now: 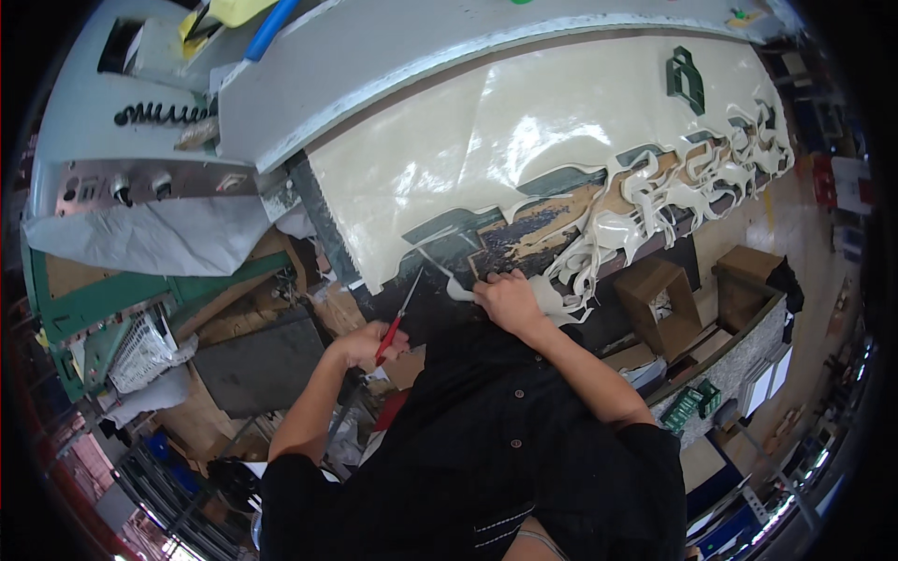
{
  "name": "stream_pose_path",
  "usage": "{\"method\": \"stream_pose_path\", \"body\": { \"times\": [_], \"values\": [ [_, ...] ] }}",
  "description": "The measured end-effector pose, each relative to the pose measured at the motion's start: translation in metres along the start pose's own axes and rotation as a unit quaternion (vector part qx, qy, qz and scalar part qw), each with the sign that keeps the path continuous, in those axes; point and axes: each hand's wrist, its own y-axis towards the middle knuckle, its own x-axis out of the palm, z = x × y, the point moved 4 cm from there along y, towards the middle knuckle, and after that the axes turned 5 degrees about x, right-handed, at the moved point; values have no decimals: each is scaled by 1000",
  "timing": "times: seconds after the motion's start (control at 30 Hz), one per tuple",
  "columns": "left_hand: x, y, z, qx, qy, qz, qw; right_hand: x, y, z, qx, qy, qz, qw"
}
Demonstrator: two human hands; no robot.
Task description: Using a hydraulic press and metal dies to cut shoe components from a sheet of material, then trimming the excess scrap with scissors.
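Note:
My left hand [372,345] is closed around the red handle of a slim pointed tool that looks like scissors [394,329], its metal tip aimed up toward the sheet. Just right of it, my right hand [510,299] grips the cream scrap strips [561,299] at the near edge of the cutting surface; its fingertips are partly hidden. A glossy cream sheet [449,140] covers most of the surface, with shaped gaps cut along its near side. The tangled offcuts run off to the right. A dark green cutting die [687,81] stands on the sheet at the far right.
A grey machine beam [374,65] spans the far side. The control panel [150,185] with knobs is at left. Cardboard boxes [655,304] and more green dies [690,404] sit at right. A dark board [262,365] lies low on the left.

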Motion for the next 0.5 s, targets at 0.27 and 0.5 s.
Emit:
{"method": "stream_pose_path", "body": {
  "times": [0.27, 0.5],
  "values": [
    [-6, 30, 53, 89, 65, -18, 994, -49, -31, 1, -43, 110, 45, 992],
    [-18, -17, 2, 18, 94, -36, 995, -40, -190, 79, 246, 193, 46, 949]
  ]
}}
